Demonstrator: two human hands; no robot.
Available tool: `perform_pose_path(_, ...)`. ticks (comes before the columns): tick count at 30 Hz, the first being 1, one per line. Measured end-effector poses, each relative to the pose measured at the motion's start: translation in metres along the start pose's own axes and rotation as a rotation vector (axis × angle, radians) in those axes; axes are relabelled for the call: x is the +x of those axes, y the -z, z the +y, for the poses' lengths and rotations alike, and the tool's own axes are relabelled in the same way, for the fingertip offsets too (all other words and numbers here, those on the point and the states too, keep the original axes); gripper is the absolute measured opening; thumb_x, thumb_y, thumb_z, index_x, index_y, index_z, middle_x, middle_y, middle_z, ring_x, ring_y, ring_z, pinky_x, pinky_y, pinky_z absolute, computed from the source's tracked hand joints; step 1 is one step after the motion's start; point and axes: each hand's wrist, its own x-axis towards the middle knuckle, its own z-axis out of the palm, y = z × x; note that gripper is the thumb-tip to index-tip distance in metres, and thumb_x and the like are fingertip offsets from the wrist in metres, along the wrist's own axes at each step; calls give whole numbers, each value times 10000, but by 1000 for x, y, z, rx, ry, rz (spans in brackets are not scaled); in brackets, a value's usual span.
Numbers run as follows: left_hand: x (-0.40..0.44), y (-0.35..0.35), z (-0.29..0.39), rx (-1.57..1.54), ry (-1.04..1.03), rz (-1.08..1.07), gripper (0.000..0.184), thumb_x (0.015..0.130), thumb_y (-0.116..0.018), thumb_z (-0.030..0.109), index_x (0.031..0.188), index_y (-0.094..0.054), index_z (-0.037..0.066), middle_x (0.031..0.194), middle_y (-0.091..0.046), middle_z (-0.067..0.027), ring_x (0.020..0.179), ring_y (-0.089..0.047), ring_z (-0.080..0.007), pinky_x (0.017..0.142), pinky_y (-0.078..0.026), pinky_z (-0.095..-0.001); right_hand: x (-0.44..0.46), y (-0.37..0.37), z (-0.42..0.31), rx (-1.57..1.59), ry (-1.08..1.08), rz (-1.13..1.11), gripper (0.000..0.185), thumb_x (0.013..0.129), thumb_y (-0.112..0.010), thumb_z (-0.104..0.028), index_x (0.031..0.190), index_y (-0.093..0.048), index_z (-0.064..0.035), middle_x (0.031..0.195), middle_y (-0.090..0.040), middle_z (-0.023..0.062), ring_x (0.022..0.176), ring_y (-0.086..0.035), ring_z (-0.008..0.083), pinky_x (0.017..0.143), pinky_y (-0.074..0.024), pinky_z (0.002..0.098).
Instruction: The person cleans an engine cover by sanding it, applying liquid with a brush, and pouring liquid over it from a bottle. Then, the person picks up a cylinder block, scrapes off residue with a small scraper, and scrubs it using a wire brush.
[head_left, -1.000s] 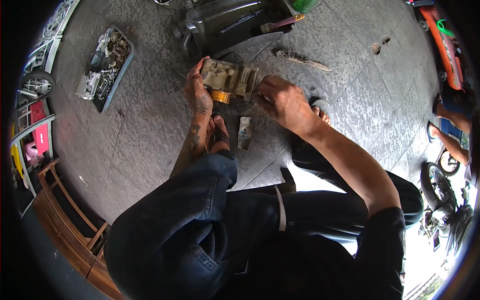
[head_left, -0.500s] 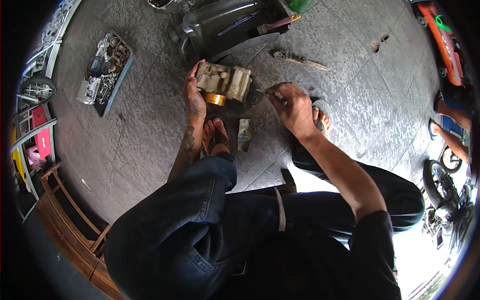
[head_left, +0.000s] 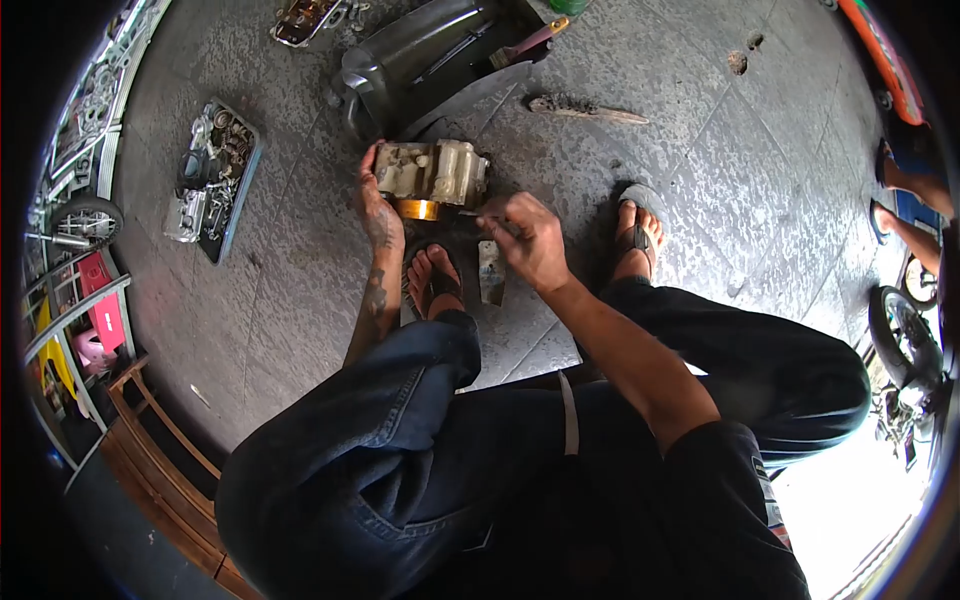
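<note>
My left hand (head_left: 380,212) is closed round the left side of a dirty, pale metal engine cylinder block (head_left: 432,174), held above the floor. A shiny golden round sleeve (head_left: 417,210) sticks out of the block's near side. My right hand (head_left: 532,240) is closed in a pinch just below the block's right end, by the sleeve. Something thin seems to poke from its fingertips toward the block, too small to name. A worn, flat rectangular piece (head_left: 491,272) lies on the floor below, between my feet.
Ahead stands a dark plastic tub (head_left: 430,60) with a paintbrush (head_left: 530,42) in it. A tray of metal parts (head_left: 222,185) sits at left. A dirty stick (head_left: 590,112) lies at upper right. A wooden bench (head_left: 150,490) is lower left; another person's legs (head_left: 915,190) show at far right.
My right hand has moved left and down, from apart on the right to close beside the block. My left hand still holds the block. The whole view has shifted slightly.
</note>
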Motion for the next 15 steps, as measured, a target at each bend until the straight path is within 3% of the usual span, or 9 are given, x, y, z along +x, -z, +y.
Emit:
perform_pose_path(2,-4,2,5,63,-19,5,600,977,-343,439,1389,-448,15,1407,-483,-145,1273,-468,-305,1087,-347,-412,-7,-3,-5,90,-470,195,143,849,-715,-110,918,-662,4,841,-700,135,751,-679,225,698,-519,341)
perform_pose_path(3,-4,4,12,292,-192,-43,627,978,-375,471,1411,-413,19,1428,-454,-152,1290,-440,-318,1097,-327,-423,-5,-7,-1,116,-586,215,167,849,-705,-125,911,-638,15,840,-679,210,751,-672,368,700,-525,406)
perform_pose_path(4,-5,10,21,521,-366,-92,662,978,-407,502,1433,-378,22,1449,-425,-159,1308,-411,-331,1107,-307,-434,-7,-9,-3,120,-594,222,167,849,-705,-125,911,-638,15,840,-679,210,751,-672,368,700,-525,406)
perform_pose_path(5,-1,20,35,784,-508,-273,868,892,-508,654,1468,-321,31,1480,-380,-171,1354,-351,-354,1124,-275,-468,-5,-10,-3,92,-586,200,179,851,-703,-140,921,-638,11,839,-680,211,767,-677,363,702,-524,401)
perform_pose_path(6,3,17,49,783,-516,-281,868,892,-508,654,1468,-321,31,1480,-380,-171,1354,-351,-354,1124,-275,-468,-2,-9,-3,63,-578,178,191,852,-702,-155,930,-638,7,838,-680,213,784,-682,358,705,-522,396)
perform_pose_path(8,6,12,72,995,-690,-629,1051,755,-614,732,1483,-306,40,1485,-378,-173,1367,-339,-367,1123,-278,-489,-2,-8,-2,85,-617,203,211,854,-701,-176,941,-636,4,849,-682,215,802,-688,358,705,-521,396)
perform_pose_path(9,6,9,74,1053,-657,-707,1187,617,-711,733,1496,-290,55,1510,-341,-174,1388,-314,-374,1117,-294,-499,1,-5,-1,64,-639,194,208,853,-701,-176,940,-639,3,852,-684,213,799,-688,358,705,-520,397)
perform_pose_path(12,4,5,72,1128,-579,-780,1202,550,-850,568,1497,-290,83,1444,-381,-163,1267,-422,-364,1057,-359,-492,2,-6,4,55,-632,208,204,854,-700,-177,940,-644,-1,854,-687,206,784,-687,353,704,-519,395)
perform_pose_path(15,6,6,72,1142,-607,-779,988,539,-892,406,1357,-437,91,1241,-512,-100,1153,-479,-313,1004,-378,-480,4,-1,10,61,-638,242,205,855,-700,-180,946,-651,-3,853,-688,201,768,-684,344,706,-518,387)
